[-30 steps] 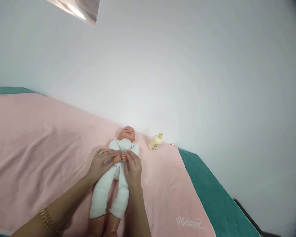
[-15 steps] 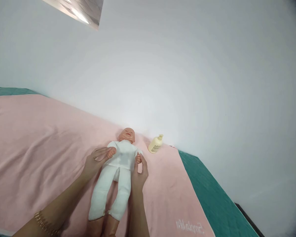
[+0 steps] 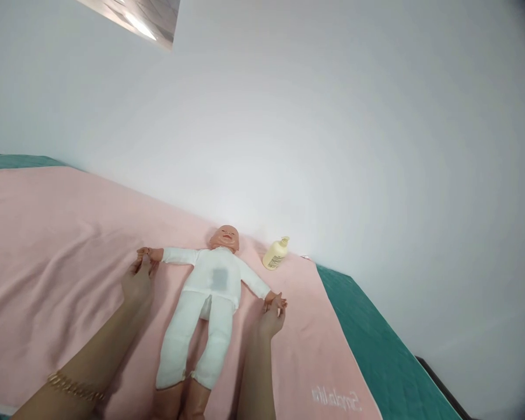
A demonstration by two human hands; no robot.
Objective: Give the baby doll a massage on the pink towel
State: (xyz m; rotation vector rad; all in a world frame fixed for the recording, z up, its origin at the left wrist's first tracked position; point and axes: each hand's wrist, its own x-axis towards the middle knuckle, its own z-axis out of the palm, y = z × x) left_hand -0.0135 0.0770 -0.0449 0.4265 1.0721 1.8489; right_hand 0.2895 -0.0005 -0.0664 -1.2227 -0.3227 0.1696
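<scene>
A baby doll (image 3: 210, 280) in a white cloth suit lies on its back on a pink towel (image 3: 315, 338), head toward the wall. Both its arms are stretched out sideways. My left hand (image 3: 139, 281) is closed on the doll's hand at the left, with a gold bracelet (image 3: 74, 387) on that forearm. At the right, my right hand (image 3: 271, 319) grips the doll's other hand between thumb and fingers. A dark square patch shows through the suit on the doll's chest. The doll's feet run out of view at the bottom.
A pale yellow pump bottle (image 3: 275, 255) stands tilted in view on the towel, right of the doll's head. Green bedding (image 3: 367, 326) shows beyond the towel's right edge. A white wall (image 3: 332, 146) rises behind, and a dark edge (image 3: 441, 385) runs along the lower right.
The doll's arms were folded in near its body; both hands have drawn them outward, left and right. The chest patch is now uncovered. The bottle has stayed in place.
</scene>
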